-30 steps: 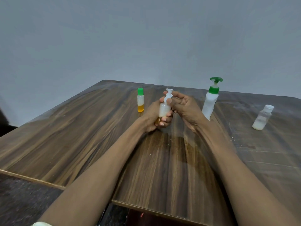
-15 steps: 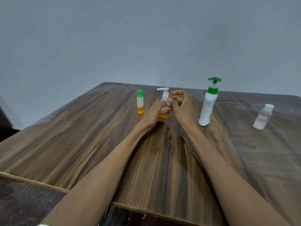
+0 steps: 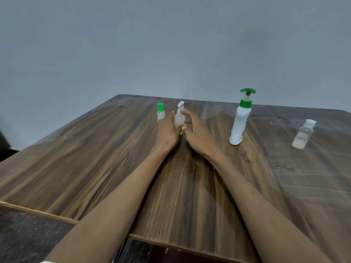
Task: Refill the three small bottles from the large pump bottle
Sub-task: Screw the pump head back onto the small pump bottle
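Observation:
A small clear bottle with a white pump top (image 3: pixel 179 116) stands upright on the wooden table (image 3: pixel 95 158), milky liquid inside and a yellow base just showing. My left hand (image 3: pixel 167 131) wraps its left side. My right hand (image 3: pixel 195 133) is just to its right, fingers spread, fingertips near the bottle's neck. A small green-capped bottle (image 3: pixel 160 112) stands right behind my left hand, its lower part hidden. The large white pump bottle with green pump (image 3: pixel 239 122) stands upright to the right. A small clear white-capped bottle (image 3: pixel 303 134) with some white liquid stands at far right.
The table's near edge (image 3: pixel 171 242) runs across the bottom, with dark floor (image 3: pixel 28 234) below at left. A plain grey wall (image 3: pixel 171 44) rises behind the table. White smears mark the tabletop at right.
The small pump-top bottle went from being held up in both hands to standing on the table further back. My right hand's fingers have opened away from its pump.

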